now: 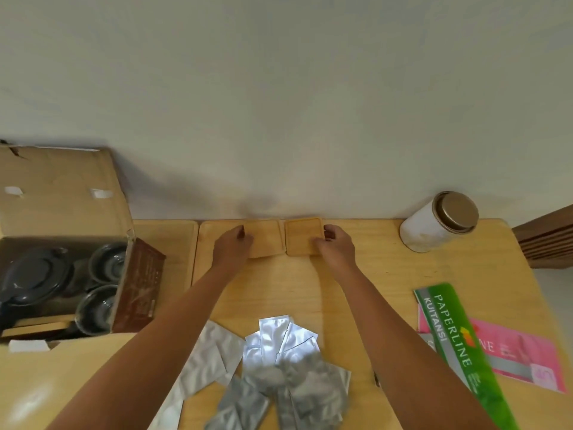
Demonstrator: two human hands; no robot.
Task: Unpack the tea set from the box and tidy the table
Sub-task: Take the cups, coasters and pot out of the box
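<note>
Two small square wooden coasters lie side by side at the far edge of a wooden tray [273, 293]. My left hand [233, 246] rests on the left coaster [266, 240], fingers curled over its left side. My right hand [336, 247] grips the right coaster [302, 235] at its right edge. At the left stands an open cardboard box [62, 193] with a dark grey teapot [32, 279] and two glass cups [108, 263] [94, 308] inside.
Several silver foil sachets [279, 367] lie in a loose pile near the table's front. A white canister with a bronze lid [440, 221] stands at the back right. A green Paperline receipt book [459, 346] and a pink leaflet [524, 358] lie at the right.
</note>
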